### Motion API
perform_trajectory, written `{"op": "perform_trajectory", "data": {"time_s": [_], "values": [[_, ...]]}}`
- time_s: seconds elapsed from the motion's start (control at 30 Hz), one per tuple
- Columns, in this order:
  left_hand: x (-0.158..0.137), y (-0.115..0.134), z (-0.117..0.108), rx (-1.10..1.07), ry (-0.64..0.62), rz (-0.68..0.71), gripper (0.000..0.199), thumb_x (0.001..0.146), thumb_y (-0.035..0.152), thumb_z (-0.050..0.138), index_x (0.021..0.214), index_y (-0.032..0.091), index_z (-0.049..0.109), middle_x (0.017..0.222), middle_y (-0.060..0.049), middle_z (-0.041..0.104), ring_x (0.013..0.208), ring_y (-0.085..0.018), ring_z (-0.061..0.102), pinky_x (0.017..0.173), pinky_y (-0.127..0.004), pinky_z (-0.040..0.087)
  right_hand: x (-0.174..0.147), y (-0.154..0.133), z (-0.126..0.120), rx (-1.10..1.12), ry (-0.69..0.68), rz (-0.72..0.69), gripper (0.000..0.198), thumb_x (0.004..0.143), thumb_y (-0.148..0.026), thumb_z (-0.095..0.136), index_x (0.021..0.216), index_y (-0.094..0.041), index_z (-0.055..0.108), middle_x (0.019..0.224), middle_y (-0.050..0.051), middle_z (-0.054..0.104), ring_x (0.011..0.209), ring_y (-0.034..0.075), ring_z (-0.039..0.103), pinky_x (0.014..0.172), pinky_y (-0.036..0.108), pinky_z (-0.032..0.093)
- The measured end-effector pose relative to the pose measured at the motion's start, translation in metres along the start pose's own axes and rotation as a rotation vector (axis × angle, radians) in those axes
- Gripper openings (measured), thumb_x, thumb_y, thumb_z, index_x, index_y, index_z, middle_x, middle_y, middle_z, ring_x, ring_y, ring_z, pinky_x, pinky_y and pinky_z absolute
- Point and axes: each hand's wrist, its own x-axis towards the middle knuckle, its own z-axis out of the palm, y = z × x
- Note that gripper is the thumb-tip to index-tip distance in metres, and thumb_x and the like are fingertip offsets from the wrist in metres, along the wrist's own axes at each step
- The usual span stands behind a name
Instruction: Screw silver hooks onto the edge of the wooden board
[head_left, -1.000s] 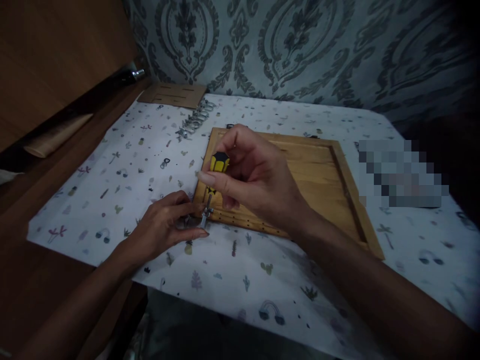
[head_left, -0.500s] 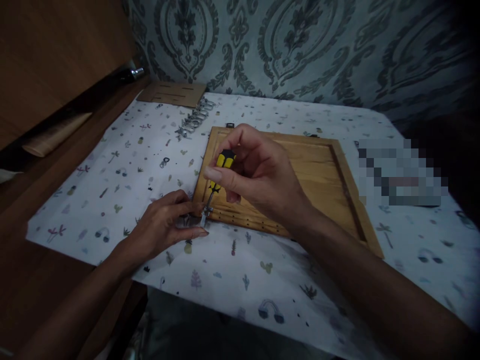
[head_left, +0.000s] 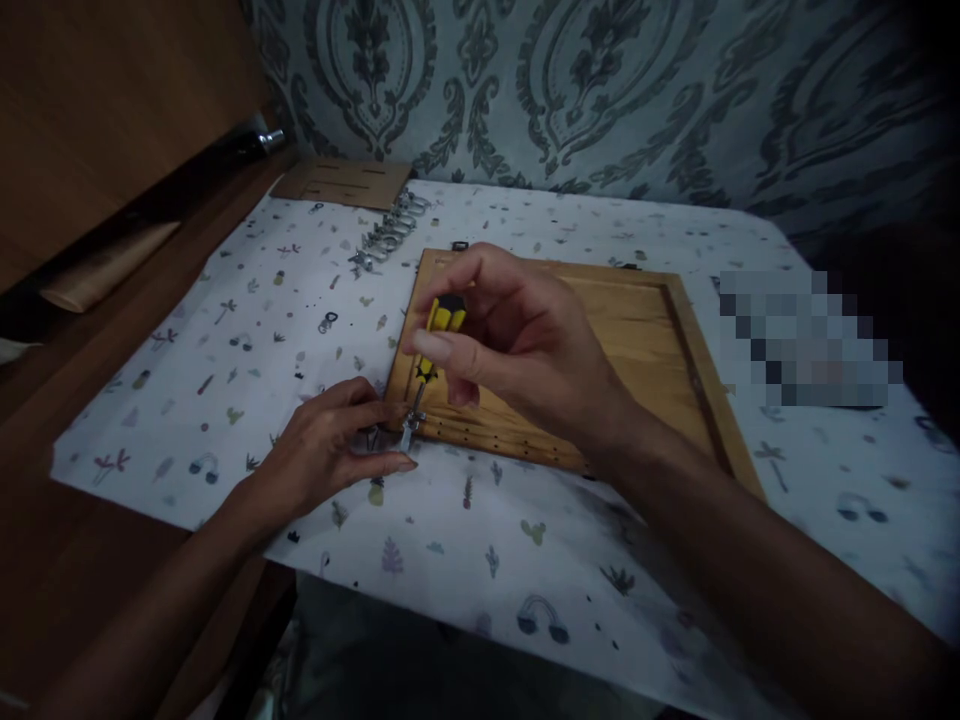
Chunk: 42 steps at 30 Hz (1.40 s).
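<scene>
A short screwdriver (head_left: 441,322) with a yellow and black handle is between the thumb and fingers of my right hand (head_left: 517,345). Its shaft points down to a small shiny metal fitting (head_left: 410,428) at the near left corner of a framed wooden board (head_left: 622,330). Whether the tip sits in a screw is too small to make out. My left hand (head_left: 322,440) rests at that corner, thumb and forefinger closed about the fitting. A row of small dark holes runs along the board's near edge.
Several metal hook-like pieces (head_left: 390,232) lie in a row beside a slotted brown cardboard sheet (head_left: 341,183) at the back left. A pixelated patch covers something at the right. The printed tablecloth (head_left: 442,540) ends at the front edge; wooden furniture (head_left: 112,110) stands left.
The screwdriver handle has turned and tilted slightly in my right hand. My left hand stays on the fitting at the board's corner.
</scene>
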Motion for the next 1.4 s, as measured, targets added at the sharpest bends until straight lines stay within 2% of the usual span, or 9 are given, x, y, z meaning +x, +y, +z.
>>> {"op": "perform_trajectory", "data": {"time_s": [0.13,0.27,0.4,0.63,0.7,0.8,0.9,1.17,1.4], "values": [[0.0,0.0,0.0,0.002,-0.012,-0.012,0.044,0.089,0.053,0.069,0.115,0.017,0.072,0.093,-0.006,0.061,0.083,-0.019,0.061,0.073,-0.033,0.053,-0.001,-0.006,-0.005,0.008,-0.1,0.03,0.021,0.093,-0.018,0.061,0.113,-0.021,0.067,0.094,-0.002,0.07,0.057,0.007,0.067,0.051,0.02,0.059],[-0.001,0.0,0.0,0.001,-0.007,-0.013,0.046,0.088,0.054,0.068,0.115,0.017,0.072,0.094,-0.006,0.061,0.082,-0.019,0.062,0.072,-0.034,0.053,0.0,-0.006,0.0,-0.031,0.04,0.018,0.011,0.081,-0.015,0.074,0.09,-0.017,0.067,0.086,-0.002,0.068,0.048,0.005,0.058,0.038,0.017,0.049],[0.0,-0.001,0.0,0.013,-0.018,-0.029,0.048,0.088,0.057,0.066,0.116,0.018,0.071,0.096,-0.006,0.061,0.083,-0.019,0.061,0.073,-0.035,0.054,0.001,-0.001,0.005,0.011,0.103,0.015,0.028,0.076,-0.019,0.081,0.075,-0.02,0.053,0.079,-0.003,0.066,0.054,0.006,0.055,0.039,0.015,0.046],[0.0,-0.001,0.0,0.031,0.002,0.028,0.045,0.09,0.053,0.066,0.116,0.016,0.071,0.095,-0.007,0.062,0.084,-0.02,0.062,0.071,-0.033,0.054,-0.003,-0.003,-0.006,0.047,-0.12,0.052,0.013,0.089,-0.017,0.068,0.102,-0.018,0.067,0.085,-0.003,0.066,0.056,0.006,0.061,0.05,0.019,0.054],[-0.001,-0.002,0.001,0.029,0.014,0.033,0.046,0.09,0.053,0.067,0.117,0.016,0.07,0.096,-0.007,0.063,0.084,-0.02,0.063,0.072,-0.034,0.055,-0.003,-0.002,-0.004,0.058,-0.084,0.042,0.006,0.087,-0.018,0.071,0.09,-0.016,0.066,0.075,-0.004,0.062,0.052,0.005,0.058,0.045,0.018,0.049],[-0.001,-0.003,0.003,0.031,0.038,0.036,0.045,0.09,0.055,0.065,0.113,0.016,0.071,0.098,-0.008,0.065,0.086,-0.021,0.065,0.075,-0.036,0.057,-0.002,0.002,0.004,-0.02,0.022,-0.035,0.022,0.079,-0.016,0.078,0.073,-0.016,0.057,0.069,-0.005,0.055,0.055,0.005,0.053,0.045,0.018,0.043],[-0.002,-0.003,0.004,0.04,0.051,0.039,0.047,0.09,0.058,0.063,0.11,0.017,0.072,0.098,-0.009,0.066,0.085,-0.021,0.066,0.075,-0.037,0.059,0.0,0.005,0.007,-0.11,0.078,-0.069,0.03,0.078,-0.018,0.081,0.072,-0.018,0.052,0.069,-0.005,0.054,0.058,0.006,0.049,0.048,0.018,0.042],[0.0,-0.001,0.002,0.022,0.023,0.019,0.042,0.089,0.054,0.066,0.111,0.019,0.073,0.098,-0.008,0.065,0.087,-0.023,0.066,0.079,-0.04,0.058,-0.003,0.008,-0.004,0.034,-0.198,0.025,0.012,0.09,-0.023,0.068,0.097,-0.018,0.06,0.088,-0.001,0.06,0.068,0.008,0.059,0.061,0.021,0.055],[-0.001,-0.002,0.003,0.02,0.048,0.027,0.044,0.089,0.055,0.066,0.114,0.019,0.072,0.1,-0.009,0.066,0.088,-0.022,0.066,0.077,-0.038,0.059,-0.003,0.01,0.003,-0.011,-0.103,0.083,0.023,0.085,-0.027,0.075,0.081,-0.019,0.054,0.082,0.0,0.064,0.059,0.008,0.055,0.046,0.021,0.049]]}}
